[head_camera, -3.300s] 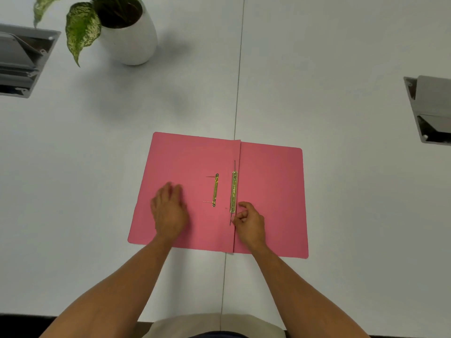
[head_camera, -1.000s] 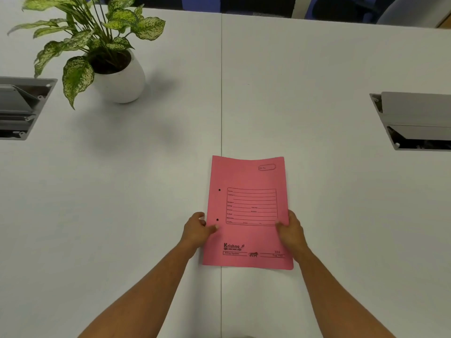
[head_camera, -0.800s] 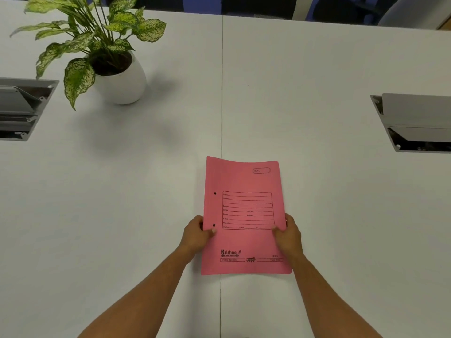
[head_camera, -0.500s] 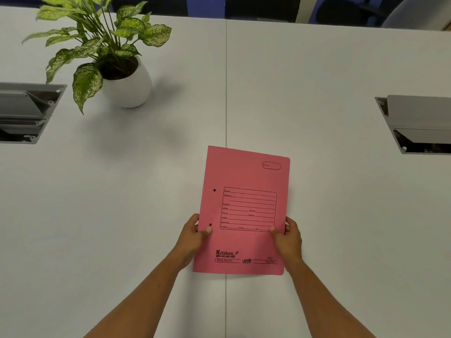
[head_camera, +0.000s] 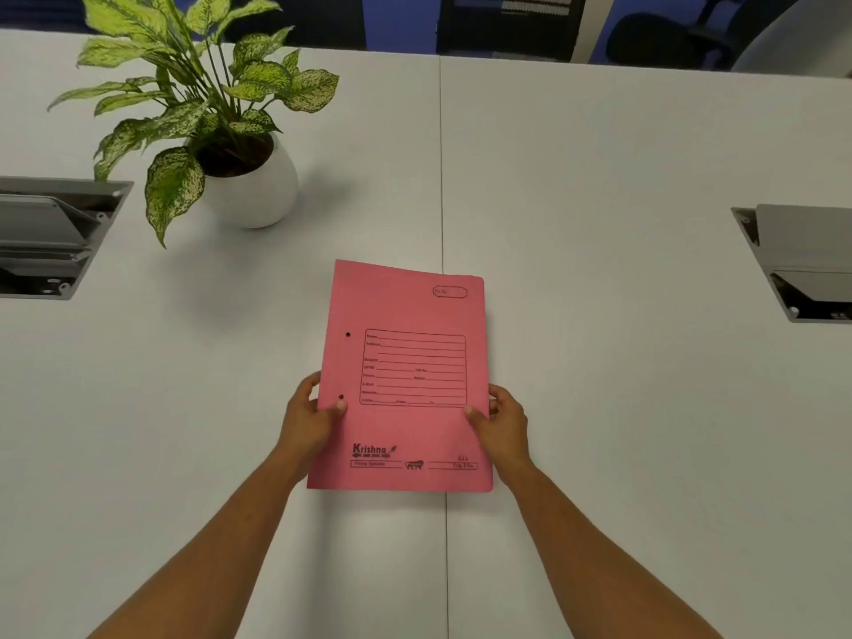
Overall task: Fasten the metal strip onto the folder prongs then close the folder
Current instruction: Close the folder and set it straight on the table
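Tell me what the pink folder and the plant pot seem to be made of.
Folder: thin matte card, probably; flat printed cover with punched holes. Plant pot: smooth white, faintly glossy, likely glazed ceramic, though plastic is possible.

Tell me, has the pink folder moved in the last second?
Yes. The folder has shifted left across the table seam, so its left part now lies well past it, and both hands grip its side edges.

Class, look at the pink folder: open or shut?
Shut. Only the pink folder's printed front cover shows; both hands grip its side edges.
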The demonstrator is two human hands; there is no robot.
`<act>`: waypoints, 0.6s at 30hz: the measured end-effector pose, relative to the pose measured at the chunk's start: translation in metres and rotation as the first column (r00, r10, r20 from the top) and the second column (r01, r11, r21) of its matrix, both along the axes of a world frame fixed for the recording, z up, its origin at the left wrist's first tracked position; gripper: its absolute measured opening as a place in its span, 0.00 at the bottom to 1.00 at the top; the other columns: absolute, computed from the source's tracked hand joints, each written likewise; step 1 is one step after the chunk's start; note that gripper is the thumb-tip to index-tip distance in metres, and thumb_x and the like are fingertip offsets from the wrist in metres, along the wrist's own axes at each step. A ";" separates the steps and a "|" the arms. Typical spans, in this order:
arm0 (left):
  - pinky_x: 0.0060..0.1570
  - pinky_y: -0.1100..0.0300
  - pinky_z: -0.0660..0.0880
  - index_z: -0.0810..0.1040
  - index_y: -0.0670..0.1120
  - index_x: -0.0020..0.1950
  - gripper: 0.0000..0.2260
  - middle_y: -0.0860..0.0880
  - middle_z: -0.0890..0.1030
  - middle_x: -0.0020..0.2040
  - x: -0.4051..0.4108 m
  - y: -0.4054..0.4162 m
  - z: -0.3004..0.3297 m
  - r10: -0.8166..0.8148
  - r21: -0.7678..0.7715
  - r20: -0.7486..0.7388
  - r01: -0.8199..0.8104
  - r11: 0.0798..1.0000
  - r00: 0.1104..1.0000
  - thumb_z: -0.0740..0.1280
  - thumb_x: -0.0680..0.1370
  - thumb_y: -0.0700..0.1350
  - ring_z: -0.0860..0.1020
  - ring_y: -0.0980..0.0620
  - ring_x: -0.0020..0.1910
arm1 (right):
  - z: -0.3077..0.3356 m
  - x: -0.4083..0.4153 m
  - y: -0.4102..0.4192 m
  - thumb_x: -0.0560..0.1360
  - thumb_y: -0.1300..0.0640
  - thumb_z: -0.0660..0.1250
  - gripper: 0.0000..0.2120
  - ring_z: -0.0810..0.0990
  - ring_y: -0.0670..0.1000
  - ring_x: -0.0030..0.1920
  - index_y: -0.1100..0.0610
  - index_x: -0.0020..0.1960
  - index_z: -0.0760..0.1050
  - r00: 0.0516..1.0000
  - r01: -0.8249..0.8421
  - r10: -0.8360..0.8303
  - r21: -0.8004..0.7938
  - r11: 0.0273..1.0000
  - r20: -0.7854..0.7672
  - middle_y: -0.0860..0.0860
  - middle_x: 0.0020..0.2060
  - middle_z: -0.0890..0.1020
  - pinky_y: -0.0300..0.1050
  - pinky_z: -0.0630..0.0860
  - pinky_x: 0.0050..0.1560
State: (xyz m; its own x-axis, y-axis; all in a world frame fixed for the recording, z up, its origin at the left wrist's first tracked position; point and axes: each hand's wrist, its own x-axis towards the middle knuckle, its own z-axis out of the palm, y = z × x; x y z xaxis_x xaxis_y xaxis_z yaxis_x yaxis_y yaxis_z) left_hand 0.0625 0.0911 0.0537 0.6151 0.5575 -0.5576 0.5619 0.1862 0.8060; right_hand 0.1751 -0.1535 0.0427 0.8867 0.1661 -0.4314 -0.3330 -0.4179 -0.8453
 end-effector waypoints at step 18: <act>0.66 0.47 0.70 0.63 0.54 0.75 0.28 0.42 0.78 0.64 0.120 0.098 -0.038 -0.044 0.348 -0.114 0.081 0.934 0.993 0.67 0.77 0.40 0.78 0.43 0.59 | -0.038 0.110 0.121 0.77 0.55 0.66 0.25 0.75 0.59 0.62 0.54 0.72 0.64 0.956 -0.187 0.259 -0.393 0.900 0.137 0.57 0.63 0.77 0.56 0.73 0.64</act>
State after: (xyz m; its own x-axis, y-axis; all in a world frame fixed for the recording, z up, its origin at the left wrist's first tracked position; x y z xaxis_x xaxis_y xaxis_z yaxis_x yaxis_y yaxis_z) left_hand 0.1827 0.1896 0.0157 0.6052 0.6912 -0.3950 0.6460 -0.1364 0.7510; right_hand 0.2850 -0.0321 0.0045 0.9137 0.2281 -0.3363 -0.0500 -0.7582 -0.6501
